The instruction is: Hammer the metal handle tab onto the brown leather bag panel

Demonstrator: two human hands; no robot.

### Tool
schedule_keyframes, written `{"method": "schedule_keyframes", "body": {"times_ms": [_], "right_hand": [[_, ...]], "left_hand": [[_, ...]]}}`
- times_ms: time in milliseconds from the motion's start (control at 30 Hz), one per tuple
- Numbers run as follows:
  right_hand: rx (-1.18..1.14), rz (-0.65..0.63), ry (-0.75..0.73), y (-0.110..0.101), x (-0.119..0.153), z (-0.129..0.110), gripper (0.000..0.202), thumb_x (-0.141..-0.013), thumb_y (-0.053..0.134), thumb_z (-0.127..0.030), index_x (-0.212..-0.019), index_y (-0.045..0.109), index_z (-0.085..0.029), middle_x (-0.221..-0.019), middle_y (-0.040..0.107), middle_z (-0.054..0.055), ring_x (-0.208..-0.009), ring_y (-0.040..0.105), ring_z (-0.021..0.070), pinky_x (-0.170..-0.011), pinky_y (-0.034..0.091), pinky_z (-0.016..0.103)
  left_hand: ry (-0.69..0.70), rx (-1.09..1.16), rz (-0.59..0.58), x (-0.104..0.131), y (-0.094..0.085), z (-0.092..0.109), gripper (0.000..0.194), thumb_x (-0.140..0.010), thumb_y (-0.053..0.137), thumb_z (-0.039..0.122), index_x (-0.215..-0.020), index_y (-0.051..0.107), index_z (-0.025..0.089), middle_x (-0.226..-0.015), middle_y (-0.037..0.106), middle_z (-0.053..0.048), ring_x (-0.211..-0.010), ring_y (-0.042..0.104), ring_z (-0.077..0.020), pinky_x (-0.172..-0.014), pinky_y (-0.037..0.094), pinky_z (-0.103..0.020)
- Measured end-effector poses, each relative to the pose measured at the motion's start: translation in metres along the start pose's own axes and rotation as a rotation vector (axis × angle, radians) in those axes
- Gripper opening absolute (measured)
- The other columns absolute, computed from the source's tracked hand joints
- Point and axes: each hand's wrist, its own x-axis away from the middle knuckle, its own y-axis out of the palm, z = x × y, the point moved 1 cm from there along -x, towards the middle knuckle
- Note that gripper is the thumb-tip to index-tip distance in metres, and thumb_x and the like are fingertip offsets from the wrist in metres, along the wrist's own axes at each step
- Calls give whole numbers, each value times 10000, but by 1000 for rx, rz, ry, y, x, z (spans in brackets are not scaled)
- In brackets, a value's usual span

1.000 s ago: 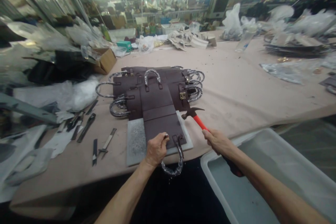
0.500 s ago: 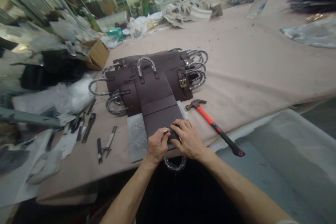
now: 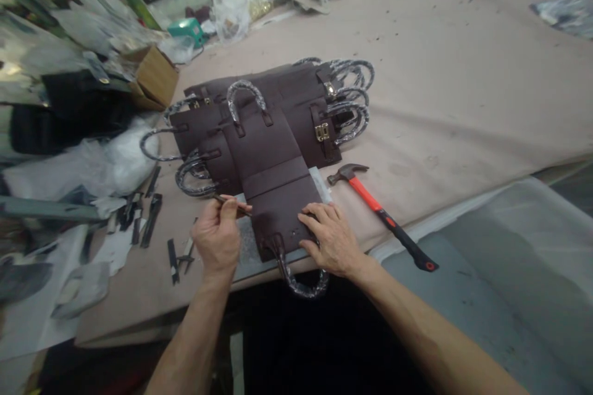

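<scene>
A dark brown leather panel [image 3: 273, 166] lies lengthwise toward me, with a plastic-wrapped handle [image 3: 303, 290] at its near end. To its left, my left hand [image 3: 217, 234] pinches a thin metal tool [image 3: 238, 207] whose tip reaches the panel's left edge. My right hand [image 3: 331, 237] rests on the panel's near right part, fingers bent and spread, with a dark piece partly hidden under them. Small holes show in the leather beside that hand. Under the panel is a grey slab [image 3: 249, 247].
More brown leather pieces [image 3: 296, 89] with wrapped handles are stacked behind. A red and black claw hammer [image 3: 380, 213] lies at the right. Dark tools [image 3: 151, 219], an open cardboard box [image 3: 155, 80] and plastic bags are at the left on the covered table [image 3: 430, 105].
My left hand has moved left off the panel's near end and holds the thin tool. My right hand has barely moved. The view has tilted downward a little.
</scene>
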Motion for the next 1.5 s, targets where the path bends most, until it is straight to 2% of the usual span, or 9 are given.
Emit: {"method": "schedule_keyframes", "body": {"times_ms": [200, 367, 567, 767, 900, 1033, 1233, 1400, 1500], "right_hand": [[-32, 15, 21, -5, 2, -2, 504, -839, 753, -265, -1317, 602, -217, -1376, 589, 117, -1308, 489, 333, -1171, 321, 590], [-44, 30, 23, -1, 3, 3, 505, -832, 730, -266, -1322, 611, -237, -1384, 581, 110, -1317, 485, 332, -1190, 299, 595], [-63, 85, 16, -1, 13, 14, 590, -825, 702, -341, -1374, 566, -175, -1423, 530, 166, -1328, 476, 339, -1135, 387, 522], [260, 54, 470, -10, 44, -26, 422, -832, 725, -411, -1139, 627, -140, -1097, 648, 176, -1045, 601, 342, -924, 454, 442], [-35, -68, 705, -1, 53, -37, 214, -870, 656, -391, -838, 595, -188, -782, 632, 83, -827, 624, 258, -781, 415, 348], [-281, -91, 693, 5, 53, -36, 257, -889, 535, -391, -703, 482, -221, -600, 525, -6, -633, 549, 177, -642, 389, 287], [-592, -45, 582, 3, 73, -56, 339, -824, 566, -543, -793, 489, -214, -649, 509, -43, -607, 503, 137, -596, 404, 265], [-791, -65, 602, 26, 100, -70, 330, -790, 655, -500, -797, 516, -201, -658, 517, -43, -607, 477, 126, -589, 386, 266], [-812, -65, 647, 37, 107, -70, 351, -833, 604, -536, -776, 521, -200, -643, 511, -42, -595, 477, 127, -585, 385, 270]], "left_hand": [[-131, -806, -73, -27, -67, -76, 289, -890, 572, 440, -924, 727, 199, -834, 757, -87, -796, 711, -278, -690, 504, -334], [-229, -935, -154, -19, -79, -116, 327, -908, 554, 379, -1136, 699, 194, -1047, 772, -135, -955, 725, -334, -738, 523, -371], [-65, -836, -113, 14, -59, -101, 258, -949, 491, 260, -1109, 669, 162, -1157, 721, -135, -1045, 687, -277, -895, 530, -362], [97, -710, -108, 80, -54, -90, 256, -958, 505, 268, -1129, 668, 167, -1287, 655, -140, -1148, 647, -290, -980, 539, -402], [195, -637, -99, 120, -53, -86, 268, -968, 492, 270, -1117, 682, 154, -1313, 641, -156, -1253, 600, -321, -1095, 499, -467], [189, -569, -73, 141, -52, -80, 292, -953, 499, 280, -1119, 693, 136, -1350, 625, -180, -1305, 569, -354, -1123, 481, -513], [-113, -253, 8, 156, -59, -53, 367, -932, 498, 457, -1039, 714, 179, -1205, 702, -154, -1161, 660, -329, -1058, 522, -490], [-704, 179, -151, 165, -50, -36, 484, -853, 578, 599, -1058, 670, 171, -931, 737, -111, -863, 733, -292, -702, 607, -390], [-785, 331, -155, 167, -41, -36, 570, -768, 697, 591, -1113, 599, 149, -832, 721, -74, -672, 721, -239, -581, 570, -320]]}}
